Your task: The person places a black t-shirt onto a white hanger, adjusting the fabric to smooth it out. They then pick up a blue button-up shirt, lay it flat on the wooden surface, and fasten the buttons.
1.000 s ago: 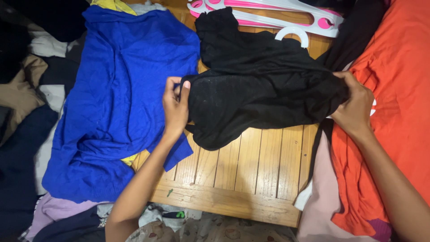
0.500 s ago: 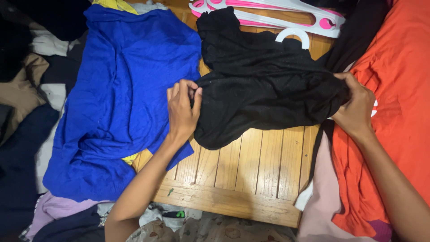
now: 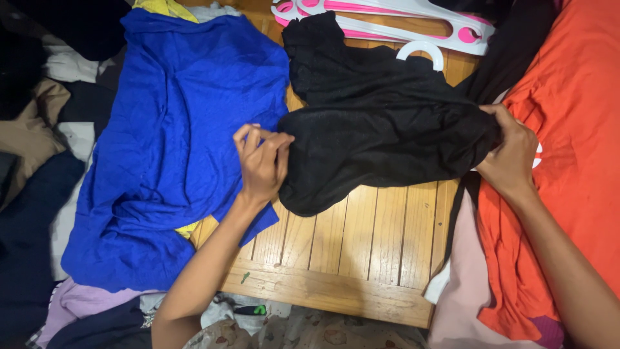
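A black garment point(image 3: 381, 123) lies crumpled across a low wooden slatted table point(image 3: 349, 252). My left hand point(image 3: 261, 161) pinches its left edge, fingers closed on the fabric, right beside a blue shirt point(image 3: 174, 136). My right hand point(image 3: 510, 152) grips the garment's right end, next to an orange cloth point(image 3: 568, 142). The garment hangs stretched between both hands, its lower fold resting on the slats.
Pink and white plastic hangers point(image 3: 394, 22) lie at the table's far edge. Dark, beige and white clothes point(image 3: 39, 129) pile on the left. A pale pink cloth point(image 3: 465, 291) lies at the right front, and lilac fabric point(image 3: 84, 304) at the lower left.
My left hand has shifted slightly down and right along the black garment's left edge, bunching the fabric. My right hand keeps its grip in place.
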